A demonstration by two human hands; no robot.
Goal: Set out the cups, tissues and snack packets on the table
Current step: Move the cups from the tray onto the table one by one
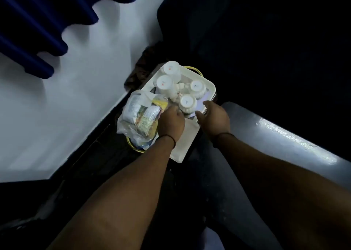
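Observation:
A white tray [208, 84] rests on a small round stand with a yellow rim [193, 69]. Several white cups stand upside down on it, the nearest cup [187, 102] just beyond my fingers. A clear plastic bag of snack packets [140, 114] lies on the tray's left part. My left hand [171, 122] is between the bag and the nearest cup, fingers curled down; what they hold is hidden. My right hand [214, 118] is at the tray's right rim, thumb and fingers apart. A flat white sheet or tray floor [187, 135] shows between my wrists.
A white wall [76, 97] runs along the left, with a blue curtain [38, 21] hanging at the upper left. A grey rounded armrest or ledge [275, 135] lies to the right. Everything beyond the tray is dark. My legs are below the tray.

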